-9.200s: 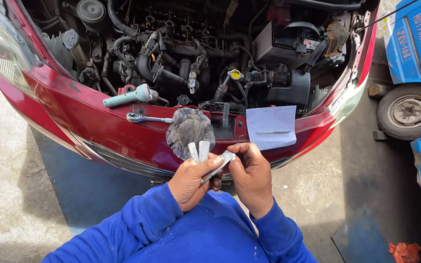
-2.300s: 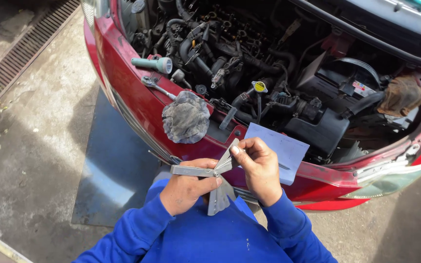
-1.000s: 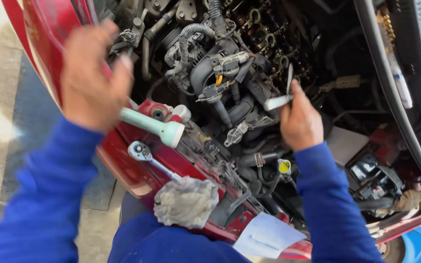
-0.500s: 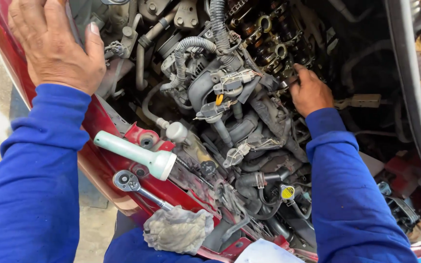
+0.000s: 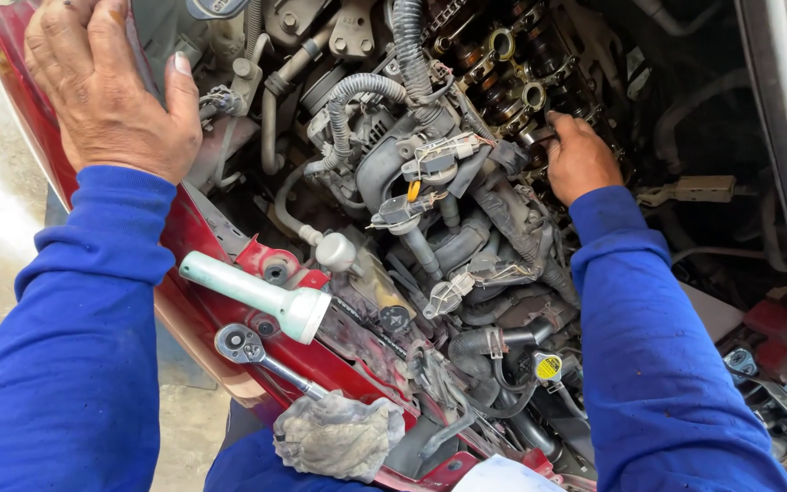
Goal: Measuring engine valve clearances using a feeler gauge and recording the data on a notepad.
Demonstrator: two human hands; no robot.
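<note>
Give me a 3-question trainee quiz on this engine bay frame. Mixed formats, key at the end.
1. True or false: the left hand holds the ratchet.
2. Multiple choice: the pale green flashlight lies
A. on the ground
B. on the red front panel, beside the ratchet
C. in the right hand
3. Short answer: what lies at the near end of the ratchet's handle?

Key
1. False. The left hand rests flat on the car's edge, apart from the ratchet.
2. B
3. A crumpled grey rag. The right hand is down among the engine parts; whether it grips anything cannot be told.
</note>
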